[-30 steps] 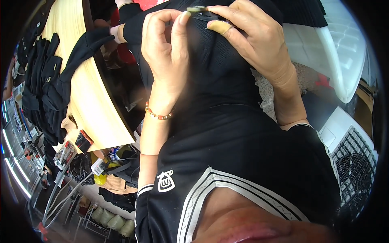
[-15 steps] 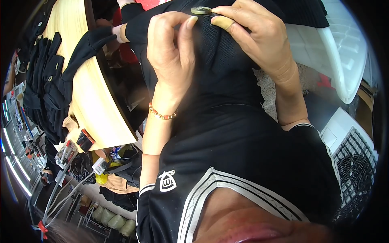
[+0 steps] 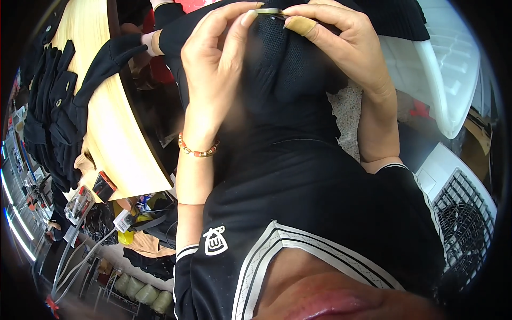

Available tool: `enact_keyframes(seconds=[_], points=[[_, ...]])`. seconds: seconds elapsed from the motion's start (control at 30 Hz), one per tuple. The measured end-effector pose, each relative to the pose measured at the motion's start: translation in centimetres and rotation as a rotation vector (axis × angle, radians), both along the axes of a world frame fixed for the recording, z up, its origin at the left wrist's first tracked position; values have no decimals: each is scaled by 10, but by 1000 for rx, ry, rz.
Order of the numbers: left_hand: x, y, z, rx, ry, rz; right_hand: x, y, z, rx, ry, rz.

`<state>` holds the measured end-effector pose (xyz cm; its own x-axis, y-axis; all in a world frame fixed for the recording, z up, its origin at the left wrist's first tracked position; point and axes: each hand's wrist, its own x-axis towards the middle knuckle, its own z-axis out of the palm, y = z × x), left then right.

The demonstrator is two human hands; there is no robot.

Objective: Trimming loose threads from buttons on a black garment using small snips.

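A round, pale-rimmed button is seen nearly edge-on at the top of the view, over a black knit garment spread across my lap. My left hand pinches the button's left edge between thumb and index finger. At its right edge, the fingertips of my right hand close in a pinch. A yellowish cover wraps my right thumb. Any needle or thread between the fingers is too small to make out.
On the left, a pale wooden table carries a pile of black garments and a dark phone-like device. A translucent white plastic bin stands at right, above a white basket with black mesh. Cables hang lower left.
My left hand has moved up and its fingertips now meet the button. The button has tipped from showing its face to nearly edge-on. My right hand stays beside it.
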<state>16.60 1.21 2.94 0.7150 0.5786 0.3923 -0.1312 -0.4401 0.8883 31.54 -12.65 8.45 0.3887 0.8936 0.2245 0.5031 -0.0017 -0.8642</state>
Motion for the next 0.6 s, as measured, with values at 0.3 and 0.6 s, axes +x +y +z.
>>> enact_keyframes(seconds=[0.3, 0.6], points=[[1, -1, 4, 56, 83, 53, 18, 31, -50, 852, -195, 214], [1, 0, -2, 65, 61, 76, -3, -4, 5, 94, -337, -69]])
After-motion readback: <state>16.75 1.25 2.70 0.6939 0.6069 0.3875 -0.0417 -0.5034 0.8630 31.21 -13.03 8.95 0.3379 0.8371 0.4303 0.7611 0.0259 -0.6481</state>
